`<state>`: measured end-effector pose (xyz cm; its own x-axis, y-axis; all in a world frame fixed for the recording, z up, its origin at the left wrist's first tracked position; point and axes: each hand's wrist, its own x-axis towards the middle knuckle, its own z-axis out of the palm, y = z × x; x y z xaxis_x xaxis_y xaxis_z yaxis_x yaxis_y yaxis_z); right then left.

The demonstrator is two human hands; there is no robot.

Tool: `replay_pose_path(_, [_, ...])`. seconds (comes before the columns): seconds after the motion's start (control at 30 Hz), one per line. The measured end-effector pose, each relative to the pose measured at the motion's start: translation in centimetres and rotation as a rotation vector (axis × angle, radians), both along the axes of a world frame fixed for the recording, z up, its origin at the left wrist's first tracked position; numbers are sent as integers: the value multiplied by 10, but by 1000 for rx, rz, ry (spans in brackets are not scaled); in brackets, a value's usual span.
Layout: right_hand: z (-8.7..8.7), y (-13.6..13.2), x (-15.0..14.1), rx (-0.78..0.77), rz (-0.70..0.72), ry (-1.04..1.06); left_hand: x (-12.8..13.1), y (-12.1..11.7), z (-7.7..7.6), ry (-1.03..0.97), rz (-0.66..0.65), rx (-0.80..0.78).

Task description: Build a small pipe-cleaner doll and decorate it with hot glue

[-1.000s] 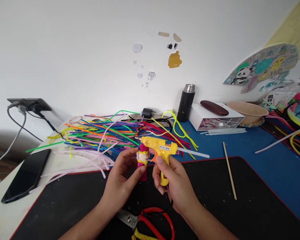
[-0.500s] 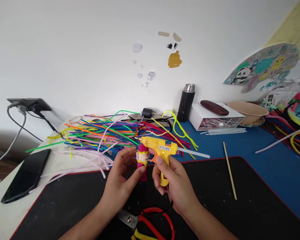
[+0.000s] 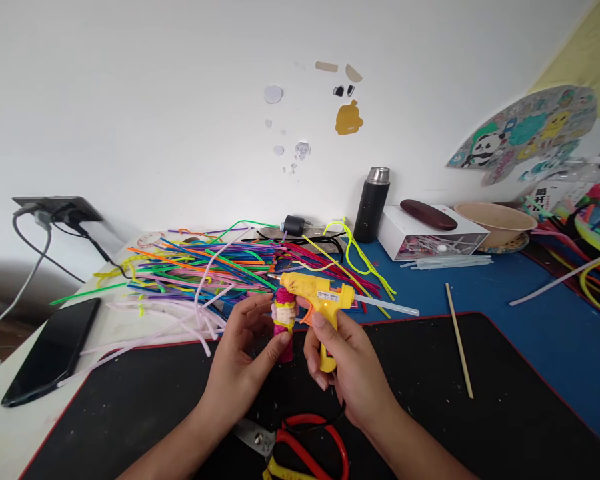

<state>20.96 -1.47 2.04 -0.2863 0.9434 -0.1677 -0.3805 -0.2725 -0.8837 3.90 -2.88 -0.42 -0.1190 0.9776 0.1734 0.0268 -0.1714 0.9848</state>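
Upright in my left hand (image 3: 247, 350) is a small pipe-cleaner figure (image 3: 283, 317), magenta with yellow bands and a pale middle. My thumb and fingers close around it. My right hand (image 3: 347, 350) grips the handle of a yellow hot glue gun (image 3: 317, 291), whose orange trigger faces the figure. The gun's nozzle points left, just above the figure's top; whether they touch I cannot tell. A clear glue stick (image 3: 387, 307) juts from the gun's back. Below my hands lie scissors (image 3: 313, 443) with red and yellow handles, partly crossed by the gun's black cord.
Many coloured pipe cleaners (image 3: 220, 263) are heaped behind my hands. A black phone (image 3: 53, 352) lies at left. On the black mat (image 3: 405, 400) rests a wooden stick (image 3: 459, 340). Along the wall stand a black flask (image 3: 371, 207), a white box (image 3: 397, 240) and a beige bowl (image 3: 495, 217).
Hardly anything differs. Both hands keep the same hold on the figure and the glue gun, and the whole view has shifted very slightly.
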Motion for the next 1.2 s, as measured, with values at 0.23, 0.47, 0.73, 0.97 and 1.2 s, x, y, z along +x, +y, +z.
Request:
replay_pose_path(0.23, [1,-1,0,-1,-1,-5,0,0,1,16,3,-14])
replay_pose_path(0.47, [0,0,0,-10,4,11,1,0,4,8,-4,-13])
replay_pose_path(0.73, [3,-1,0,-12,4,0,0,-1,2,2,-8,-22])
replay_pose_path(0.97, [0,-1,0,-5,3,10,0,0,3,7,-8,-17])
replay_pose_path(1.2, [2,-1,0,-9,-1,6,-1,0,1,23,-3,-15])
